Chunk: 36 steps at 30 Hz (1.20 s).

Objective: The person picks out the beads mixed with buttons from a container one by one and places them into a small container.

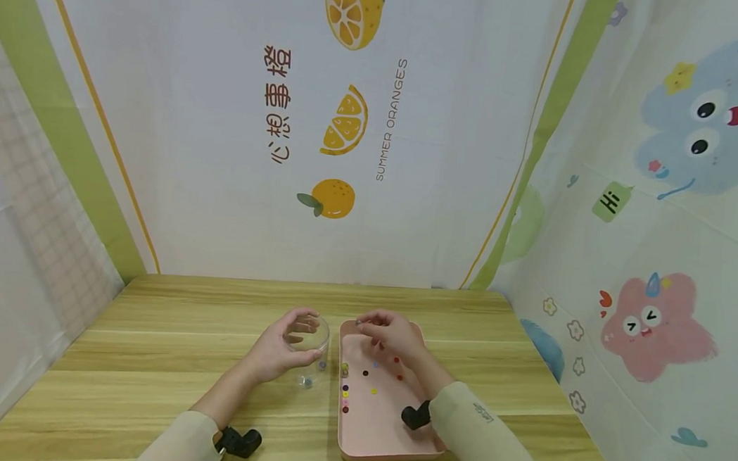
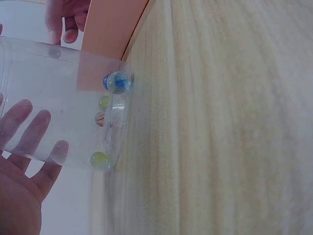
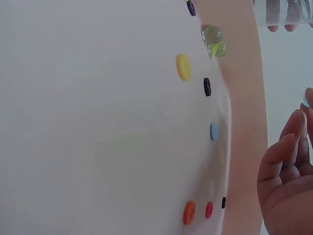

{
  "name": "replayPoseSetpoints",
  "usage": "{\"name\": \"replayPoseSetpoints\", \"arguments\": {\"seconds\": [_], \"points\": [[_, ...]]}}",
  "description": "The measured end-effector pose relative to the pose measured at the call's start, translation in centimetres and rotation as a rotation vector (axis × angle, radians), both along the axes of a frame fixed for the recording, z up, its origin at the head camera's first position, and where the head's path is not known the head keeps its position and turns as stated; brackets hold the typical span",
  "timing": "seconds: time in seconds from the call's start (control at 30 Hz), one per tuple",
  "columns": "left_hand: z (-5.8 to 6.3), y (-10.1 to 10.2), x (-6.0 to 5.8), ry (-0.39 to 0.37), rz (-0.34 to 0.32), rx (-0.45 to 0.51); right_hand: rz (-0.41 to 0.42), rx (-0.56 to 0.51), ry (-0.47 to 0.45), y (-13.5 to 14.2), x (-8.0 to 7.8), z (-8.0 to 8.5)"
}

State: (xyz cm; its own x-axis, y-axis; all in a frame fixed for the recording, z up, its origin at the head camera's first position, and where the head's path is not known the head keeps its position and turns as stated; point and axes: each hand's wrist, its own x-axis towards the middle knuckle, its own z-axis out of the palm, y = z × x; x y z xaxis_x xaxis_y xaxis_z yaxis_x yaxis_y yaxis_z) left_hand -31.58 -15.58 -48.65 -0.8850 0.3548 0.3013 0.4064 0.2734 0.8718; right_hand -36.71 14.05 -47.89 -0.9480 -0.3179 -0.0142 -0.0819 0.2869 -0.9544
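Note:
My left hand (image 1: 276, 348) is curled around a clear plastic jar (image 2: 58, 98) that stands on the table, left of a pink tray (image 1: 388, 440). Several glass marbles lie at the jar's bottom, among them a blue-streaked marble (image 2: 118, 82) and a yellow-green marble (image 2: 100, 160). Over the tray's far left corner, my right hand (image 1: 397, 339) pinches a pale bluish marble (image 3: 306, 100) between thumb and fingertip. Inside the tray, marbles (image 3: 213, 35) sit against the left wall, near a yellow button (image 3: 183, 67), a black button (image 3: 207, 87) and a light blue button (image 3: 213, 131).
More buttons are scattered in the tray, including an orange button (image 3: 189, 212), and a short row of them runs along its left wall. The wooden table (image 1: 177, 360) meets a printed cloth backdrop (image 1: 204, 234) behind, with another cloth on the right.

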Motion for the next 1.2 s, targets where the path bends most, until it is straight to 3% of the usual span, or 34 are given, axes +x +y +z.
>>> {"name": "replayPoseSetpoints", "arguments": {"seconds": [1.2], "points": [[0.0, 0.1, 0.1, 0.003, -0.002, 0.005, 0.019, -0.032, 0.093, 0.6, 0.6, 1.2]]}}
